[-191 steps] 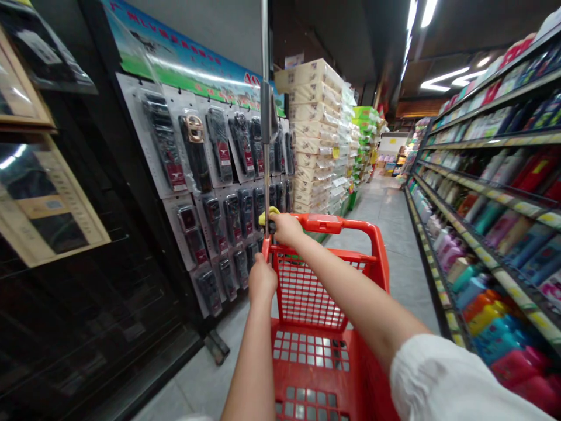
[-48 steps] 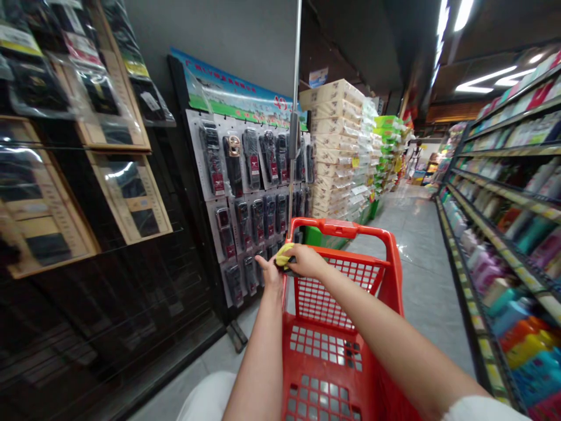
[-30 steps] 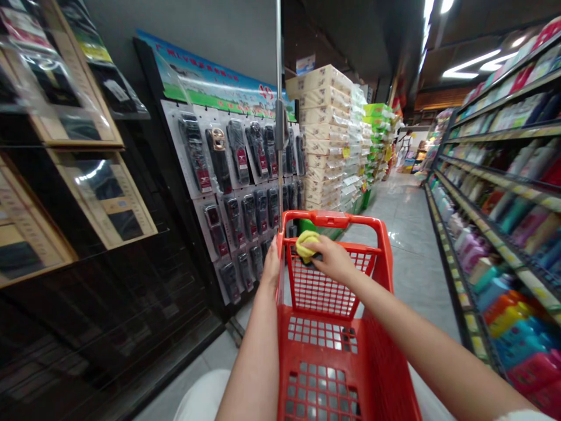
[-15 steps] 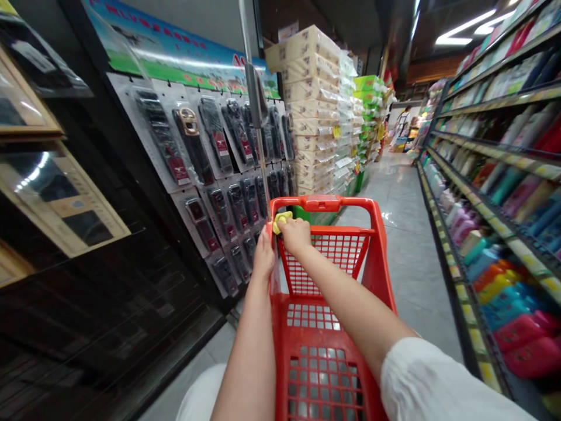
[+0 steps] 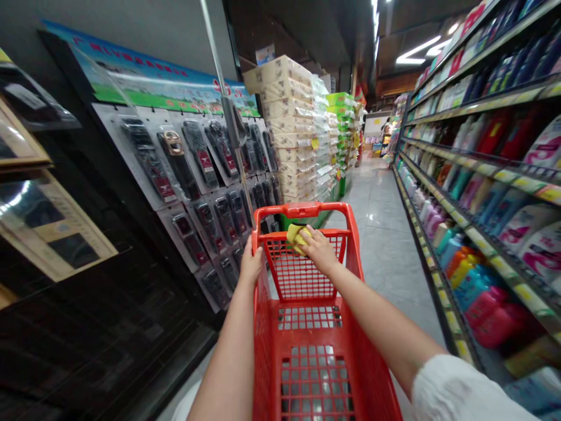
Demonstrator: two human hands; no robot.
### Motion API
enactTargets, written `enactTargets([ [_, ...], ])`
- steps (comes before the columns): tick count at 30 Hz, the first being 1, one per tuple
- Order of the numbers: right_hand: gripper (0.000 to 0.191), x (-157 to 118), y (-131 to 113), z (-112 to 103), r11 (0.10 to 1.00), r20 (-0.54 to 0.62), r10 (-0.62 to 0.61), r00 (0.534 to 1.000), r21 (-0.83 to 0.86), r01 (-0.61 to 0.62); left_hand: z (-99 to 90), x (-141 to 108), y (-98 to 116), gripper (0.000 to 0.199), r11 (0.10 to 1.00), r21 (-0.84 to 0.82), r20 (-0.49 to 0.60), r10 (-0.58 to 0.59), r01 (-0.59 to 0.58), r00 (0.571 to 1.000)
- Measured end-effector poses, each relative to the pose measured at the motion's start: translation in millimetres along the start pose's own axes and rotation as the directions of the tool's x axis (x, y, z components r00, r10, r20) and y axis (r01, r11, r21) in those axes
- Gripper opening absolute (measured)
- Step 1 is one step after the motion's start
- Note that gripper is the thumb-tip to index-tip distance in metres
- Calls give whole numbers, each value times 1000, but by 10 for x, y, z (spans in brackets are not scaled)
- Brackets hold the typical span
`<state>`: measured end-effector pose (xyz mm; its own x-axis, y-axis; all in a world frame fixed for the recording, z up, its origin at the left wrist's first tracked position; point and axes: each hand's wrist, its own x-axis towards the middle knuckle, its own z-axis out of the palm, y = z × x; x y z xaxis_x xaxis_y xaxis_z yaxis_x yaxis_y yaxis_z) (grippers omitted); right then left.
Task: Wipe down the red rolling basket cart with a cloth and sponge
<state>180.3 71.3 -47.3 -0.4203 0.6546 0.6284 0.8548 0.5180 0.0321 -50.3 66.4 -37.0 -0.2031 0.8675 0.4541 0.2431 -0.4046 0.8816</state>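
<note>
A red plastic shopping basket with lattice panels stands in front of me; inside it I see only its bare grid floor. My left hand is wrapped round the upper left edge of the basket, just under the handle's corner. A folded yellow cloth is in my right hand, pressed on the crossbar at the top of the far lattice panel. The fingers curl over the cloth's right side. Above both hands arches the red handle.
Packaged belts hang on a display at left, with a metal pole before it. Stacked cartons stand behind. Shelves of bottles line the right side. A grey tiled aisle runs ahead.
My right hand has moved the yellow cloth from the left corner of the handle rightward onto the crossbar. My left hand stays on the left edge. The view has shifted right.
</note>
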Motion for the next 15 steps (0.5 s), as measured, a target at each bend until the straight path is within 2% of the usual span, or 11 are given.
enactTargets([
  [3,21,-117,15,58,990,-100,142,985,28,-140,-3,-7,-42,58,1000,7,-35,-2,2,999],
  [6,21,-37,-212,216,982,-157,185,970,75,-175,7,-28,-85,56,1000,7,-57,1,0,998],
  [11,24,425,-770,568,993,-107,13,994,117,0,23,-10,-142,57,1000,18,-52,14,-13,999],
  [13,27,581,-859,658,991,-80,-59,995,119,69,18,23,-151,58,999,41,-57,5,-2,998],
  [15,30,614,-804,711,983,-73,-129,989,119,137,8,53,-149,57,998,70,-75,6,-1,997],
])
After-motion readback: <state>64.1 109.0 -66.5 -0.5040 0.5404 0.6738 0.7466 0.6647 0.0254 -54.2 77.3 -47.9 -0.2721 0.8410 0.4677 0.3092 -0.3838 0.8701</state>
